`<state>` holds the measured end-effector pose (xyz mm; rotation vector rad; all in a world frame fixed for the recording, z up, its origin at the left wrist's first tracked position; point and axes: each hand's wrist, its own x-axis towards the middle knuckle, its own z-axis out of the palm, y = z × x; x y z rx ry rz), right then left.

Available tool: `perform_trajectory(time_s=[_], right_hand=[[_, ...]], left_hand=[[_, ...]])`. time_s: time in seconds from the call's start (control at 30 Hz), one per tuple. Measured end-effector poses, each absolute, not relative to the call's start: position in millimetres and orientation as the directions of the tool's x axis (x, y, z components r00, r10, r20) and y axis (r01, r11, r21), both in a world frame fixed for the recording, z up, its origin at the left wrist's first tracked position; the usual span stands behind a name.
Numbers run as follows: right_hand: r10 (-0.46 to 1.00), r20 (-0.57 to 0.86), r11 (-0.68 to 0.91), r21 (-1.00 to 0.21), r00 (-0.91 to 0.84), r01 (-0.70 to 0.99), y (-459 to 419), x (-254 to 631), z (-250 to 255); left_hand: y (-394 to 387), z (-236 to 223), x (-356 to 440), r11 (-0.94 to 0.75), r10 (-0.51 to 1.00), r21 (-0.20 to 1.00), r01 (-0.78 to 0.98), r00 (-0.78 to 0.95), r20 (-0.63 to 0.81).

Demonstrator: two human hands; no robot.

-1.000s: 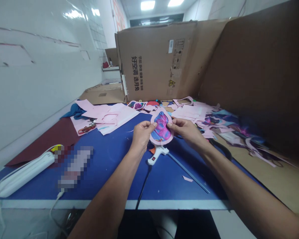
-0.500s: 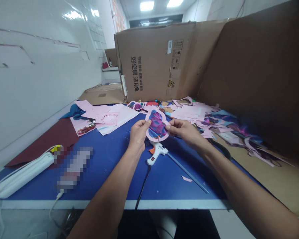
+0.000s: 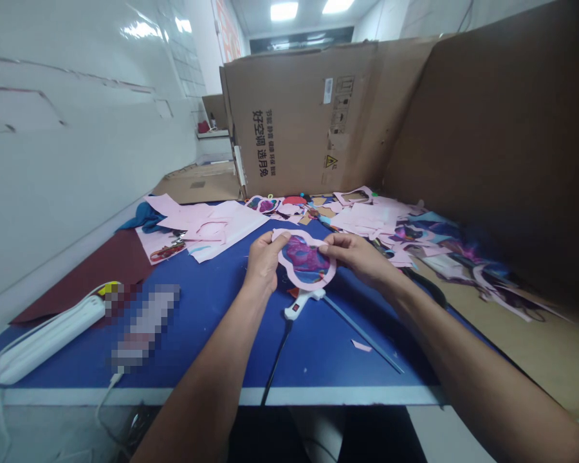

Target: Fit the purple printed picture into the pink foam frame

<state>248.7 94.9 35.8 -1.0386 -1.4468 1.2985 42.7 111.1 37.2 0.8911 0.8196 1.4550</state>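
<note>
Between my hands is a gourd-shaped cutout (image 3: 307, 258) with a pale pink border and a purple and blue patterned middle. It is held up above the blue table and lies slantwise. My left hand (image 3: 264, 260) pinches its upper left rim, thumb on the front. At its upper right edge, my right hand (image 3: 350, 253) grips with thumb and fingers closed. Just below the cutout lies a white glue gun (image 3: 296, 306), its upper part hidden behind the piece. A long grey glue stick (image 3: 364, 334) extends from it toward the lower right.
Pink paper scraps (image 3: 367, 218) and patterned fabric pieces lie heaped at the back right. Pink sheets (image 3: 207, 222) rest at the back left. A white power strip (image 3: 53, 341) lies at left. A tall cardboard box (image 3: 299, 122) stands behind the blue table (image 3: 212, 334).
The gourd-shaped cutout has turned from nearly upright to slantwise and come lower, covering more of the glue gun. My left hand has shifted slightly left. Both hands still hold the piece.
</note>
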Motion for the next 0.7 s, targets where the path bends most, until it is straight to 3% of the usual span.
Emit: perform_trajectory(time_s=[0.17, 0.7], right_hand=[[0.992, 0.121, 0.117, -0.989, -0.046, -0.088, 98.7, 250.8, 35.0], [0.986, 0.146, 0.152, -0.986, -0.08, 0.068, 100.0, 253.5, 32.5]], left_hand=[[107.9, 39.3, 42.4, 0.01, 1.0, 0.921, -0.389, -0.004, -0.012], [111.3, 44.1, 35.7, -0.028, 0.993, 0.893, -0.448, -0.118, -0.029]])
